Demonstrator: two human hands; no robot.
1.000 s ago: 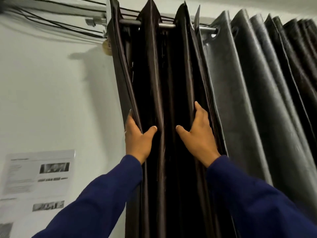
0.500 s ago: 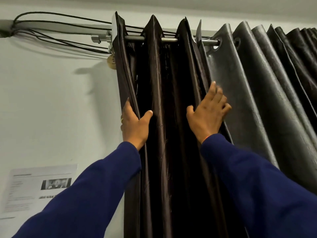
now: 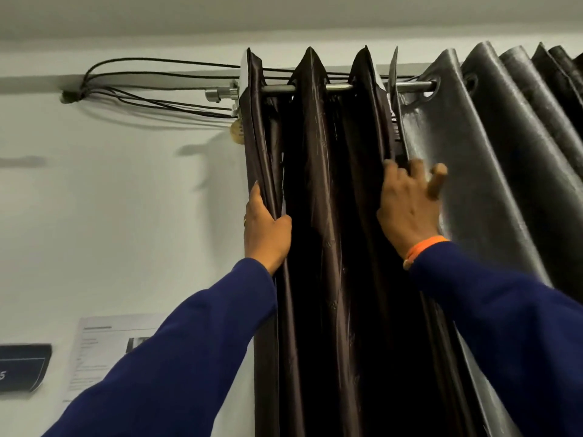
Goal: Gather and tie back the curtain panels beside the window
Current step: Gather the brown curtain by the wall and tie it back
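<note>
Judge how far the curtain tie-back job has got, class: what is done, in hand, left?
Done: the brown curtain hangs bunched at the rod's left end. In hand: the left hand grips its outer fold; the right hand reaches into the grey curtain's edge. Left: gathering the grey panel and tying; no tie-back shows.

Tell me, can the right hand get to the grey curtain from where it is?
Probably yes. The right hand is raised at the seam, its blurred fingers spread in front of the grey curtain, and nothing stands between them. Whether they touch it, I cannot tell.

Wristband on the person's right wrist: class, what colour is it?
Orange. The wristband shows in the head view, between the right hand and the blue sleeve.
</note>
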